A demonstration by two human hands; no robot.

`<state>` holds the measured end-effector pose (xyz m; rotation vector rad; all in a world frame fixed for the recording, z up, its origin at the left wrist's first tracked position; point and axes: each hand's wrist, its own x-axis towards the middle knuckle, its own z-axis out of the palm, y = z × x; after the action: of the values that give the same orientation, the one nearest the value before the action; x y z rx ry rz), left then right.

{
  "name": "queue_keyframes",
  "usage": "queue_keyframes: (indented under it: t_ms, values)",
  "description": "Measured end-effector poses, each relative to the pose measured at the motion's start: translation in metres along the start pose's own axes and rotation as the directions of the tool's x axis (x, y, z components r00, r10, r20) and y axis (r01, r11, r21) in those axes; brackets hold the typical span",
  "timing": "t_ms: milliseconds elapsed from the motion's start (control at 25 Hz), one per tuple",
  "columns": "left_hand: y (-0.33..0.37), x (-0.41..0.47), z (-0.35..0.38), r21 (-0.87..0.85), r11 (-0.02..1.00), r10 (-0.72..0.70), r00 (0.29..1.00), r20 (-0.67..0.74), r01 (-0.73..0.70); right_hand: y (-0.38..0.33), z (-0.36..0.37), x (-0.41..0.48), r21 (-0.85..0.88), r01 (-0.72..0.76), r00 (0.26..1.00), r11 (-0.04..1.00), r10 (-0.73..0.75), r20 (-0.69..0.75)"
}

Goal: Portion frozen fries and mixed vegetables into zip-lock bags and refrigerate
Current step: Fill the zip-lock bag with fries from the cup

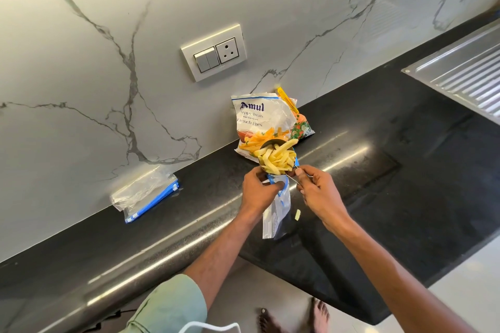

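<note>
The left hand (pixel 259 190) has its fingers curled round the blue zip rim of a clear zip-lock bag (pixel 276 215), which hangs below it over the black counter (pixel 392 149). The right hand (pixel 320 193) pinches the thin handle of a steel cup (pixel 266 144). The cup is heaped with frozen fries (pixel 278 159) and tilted just above the bag's mouth. One loose fry (pixel 297 215) lies on the counter beside the bag. The Amul French Fries packet (pixel 255 119) leans on the marble wall, with the mixed vegetables packet (pixel 302 127) behind it. Spare zip-lock bags (pixel 144 194) lie stacked to the left.
</note>
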<state>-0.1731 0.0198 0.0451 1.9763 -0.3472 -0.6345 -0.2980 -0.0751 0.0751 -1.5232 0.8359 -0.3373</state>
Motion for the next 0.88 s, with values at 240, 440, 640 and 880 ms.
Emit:
queue_keyframes:
  t_ms: [240, 440, 640, 880]
  values:
    - [0.002, 0.0, -0.011, -0.051, 0.998, 0.038, 0.999, 0.015, -0.037, 0.01, -0.005, 0.0, -0.059, 0.023, 0.999, 0.998, -0.025, -0.031]
    - [0.007, -0.005, -0.014, 0.075, 0.988, 0.14, 0.99, -0.024, -0.138, 0.019, -0.004, 0.0, -0.075, 0.016, 0.998, 0.997, -0.02, -0.058]
    - [0.009, -0.001, -0.021, 0.119, 0.977, 0.183, 0.982, -0.041, -0.177, 0.022, -0.003, 0.0, -0.08, 0.014, 0.999, 0.997, -0.018, -0.041]
    - [0.013, 0.003, -0.028, 0.1, 0.968, 0.228, 0.973, 0.034, -0.23, 0.025, -0.003, -0.001, -0.147, 0.023, 0.998, 0.989, -0.031, -0.055]
